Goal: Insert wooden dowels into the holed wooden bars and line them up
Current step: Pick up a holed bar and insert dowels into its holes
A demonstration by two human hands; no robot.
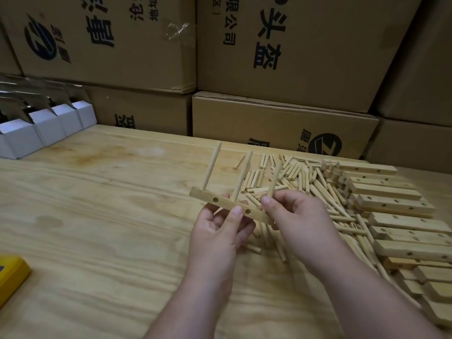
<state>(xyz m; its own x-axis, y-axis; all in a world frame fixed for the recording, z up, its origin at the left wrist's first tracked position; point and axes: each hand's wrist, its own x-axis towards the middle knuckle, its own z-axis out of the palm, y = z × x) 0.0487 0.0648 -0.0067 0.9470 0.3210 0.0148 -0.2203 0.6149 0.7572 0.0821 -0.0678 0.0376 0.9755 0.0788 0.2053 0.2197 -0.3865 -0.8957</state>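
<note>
Both forearms are seen entering from the bottom edge, bare, angled up twd centre. Left hand [217, 231] is raised off the desk, palm turned up and twd the person, fingers curled under the bar [230, 206], thumb [235, 214] laid across its front face betw. two holes. Bar is gripped from below. Right hand [293, 211] is held just beside the left, back of hand up, wrist slightly bent. Its thumb and forefinger are pinched on the lower part of a dowel [274, 179] at the bar's right end; other fingers are curled in behind. The hands are nearly touching.
</note>
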